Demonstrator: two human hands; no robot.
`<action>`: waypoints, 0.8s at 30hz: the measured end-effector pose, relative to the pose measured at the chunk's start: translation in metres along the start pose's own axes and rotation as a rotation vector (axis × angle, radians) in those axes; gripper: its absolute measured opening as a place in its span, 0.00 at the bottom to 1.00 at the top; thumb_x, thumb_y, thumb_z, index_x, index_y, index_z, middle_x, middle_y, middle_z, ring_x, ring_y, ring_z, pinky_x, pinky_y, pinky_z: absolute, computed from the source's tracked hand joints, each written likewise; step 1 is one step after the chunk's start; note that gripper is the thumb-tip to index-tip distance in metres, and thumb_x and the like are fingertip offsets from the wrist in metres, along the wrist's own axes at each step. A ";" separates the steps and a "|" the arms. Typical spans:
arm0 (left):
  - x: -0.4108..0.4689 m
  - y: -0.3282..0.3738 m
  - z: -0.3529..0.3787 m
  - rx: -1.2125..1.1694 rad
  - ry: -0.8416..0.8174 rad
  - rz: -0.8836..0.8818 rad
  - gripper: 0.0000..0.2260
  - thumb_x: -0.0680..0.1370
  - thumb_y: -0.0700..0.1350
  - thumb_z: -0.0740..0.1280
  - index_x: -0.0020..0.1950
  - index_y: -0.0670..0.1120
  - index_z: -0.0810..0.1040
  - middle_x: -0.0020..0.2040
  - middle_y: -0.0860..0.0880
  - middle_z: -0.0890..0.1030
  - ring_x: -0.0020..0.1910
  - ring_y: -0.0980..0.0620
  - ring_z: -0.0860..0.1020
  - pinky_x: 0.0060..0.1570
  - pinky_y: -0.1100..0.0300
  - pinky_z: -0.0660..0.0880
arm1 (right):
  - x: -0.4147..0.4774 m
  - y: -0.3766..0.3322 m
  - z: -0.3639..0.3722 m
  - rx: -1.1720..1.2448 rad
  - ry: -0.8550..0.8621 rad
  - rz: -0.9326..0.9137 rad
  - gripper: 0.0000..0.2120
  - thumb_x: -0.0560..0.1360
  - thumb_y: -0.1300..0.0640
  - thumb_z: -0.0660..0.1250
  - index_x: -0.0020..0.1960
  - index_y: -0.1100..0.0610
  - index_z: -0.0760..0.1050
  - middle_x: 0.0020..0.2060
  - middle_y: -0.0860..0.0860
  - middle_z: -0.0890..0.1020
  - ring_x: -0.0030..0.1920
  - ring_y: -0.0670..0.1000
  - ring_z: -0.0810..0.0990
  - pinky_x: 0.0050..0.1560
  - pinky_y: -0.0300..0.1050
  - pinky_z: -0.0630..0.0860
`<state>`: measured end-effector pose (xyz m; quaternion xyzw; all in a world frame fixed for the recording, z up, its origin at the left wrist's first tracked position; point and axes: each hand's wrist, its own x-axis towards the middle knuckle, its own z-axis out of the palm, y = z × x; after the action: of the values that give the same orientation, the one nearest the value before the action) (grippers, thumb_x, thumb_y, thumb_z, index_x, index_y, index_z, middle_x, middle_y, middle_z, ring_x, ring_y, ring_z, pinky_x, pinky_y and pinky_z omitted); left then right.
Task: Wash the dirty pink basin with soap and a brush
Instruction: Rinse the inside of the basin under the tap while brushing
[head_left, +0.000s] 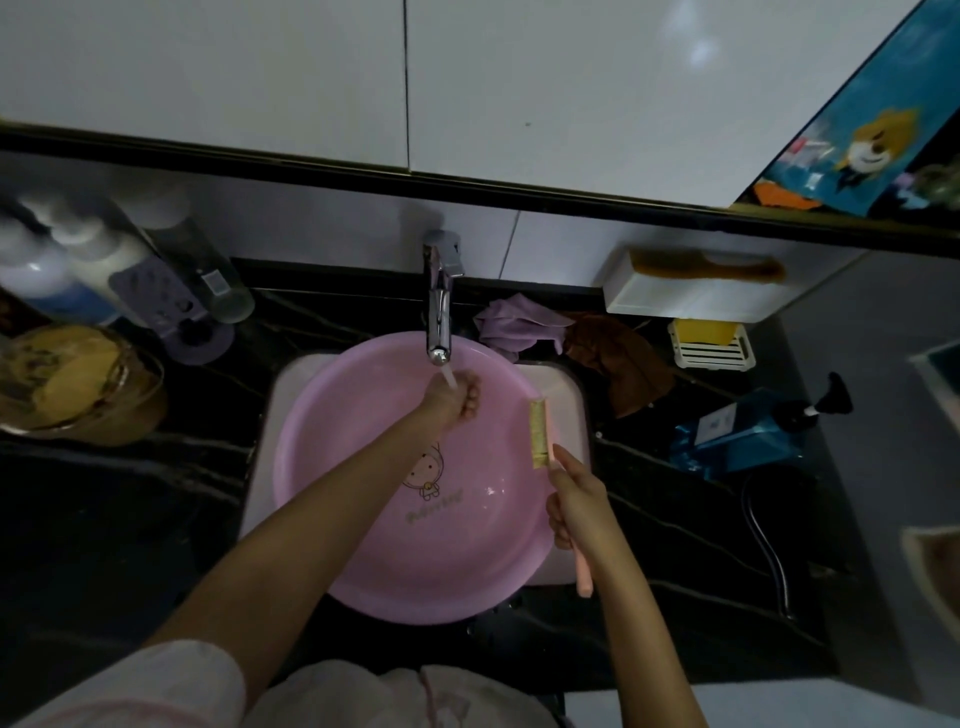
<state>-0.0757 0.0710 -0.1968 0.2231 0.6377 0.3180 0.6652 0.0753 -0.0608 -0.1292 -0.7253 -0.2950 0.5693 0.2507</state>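
Round pink plastic basin — unsoaped, I judge; right hand grips pink-handled brush, left hand curled under tap stream, contents unclear.

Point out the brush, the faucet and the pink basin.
brush (539, 434), head view, on the bristle head.
faucet (439, 317), head view, on the spout.
pink basin (337, 467), head view, on bare inner wall.

Far left of the left hand, the bottles are blurred and cut by the edge. Whether its curled fingers hold anything cannot be told. The right hand covers the middle of the brush handle.
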 end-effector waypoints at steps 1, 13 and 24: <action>0.001 -0.004 -0.003 0.023 -0.002 0.043 0.15 0.80 0.39 0.58 0.34 0.44 0.72 0.28 0.47 0.69 0.16 0.57 0.65 0.17 0.69 0.61 | 0.002 0.000 0.001 -0.003 -0.001 -0.002 0.21 0.81 0.53 0.56 0.74 0.47 0.60 0.23 0.51 0.65 0.22 0.46 0.62 0.21 0.35 0.60; 0.004 -0.011 -0.001 0.271 0.026 0.162 0.14 0.80 0.37 0.53 0.36 0.45 0.70 0.31 0.47 0.71 0.25 0.52 0.68 0.22 0.64 0.65 | 0.005 0.001 0.007 -0.013 -0.022 0.005 0.22 0.82 0.54 0.55 0.75 0.48 0.59 0.22 0.51 0.64 0.20 0.45 0.62 0.21 0.34 0.59; 0.003 -0.014 -0.005 0.385 0.111 0.132 0.16 0.78 0.53 0.61 0.32 0.49 0.69 0.31 0.51 0.74 0.31 0.52 0.73 0.32 0.62 0.68 | 0.000 0.004 0.003 -0.003 -0.021 0.003 0.21 0.82 0.55 0.55 0.75 0.48 0.59 0.23 0.50 0.64 0.21 0.46 0.61 0.22 0.35 0.58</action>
<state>-0.0788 0.0626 -0.2093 0.3694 0.7063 0.2452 0.5518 0.0728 -0.0637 -0.1325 -0.7201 -0.2972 0.5769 0.2457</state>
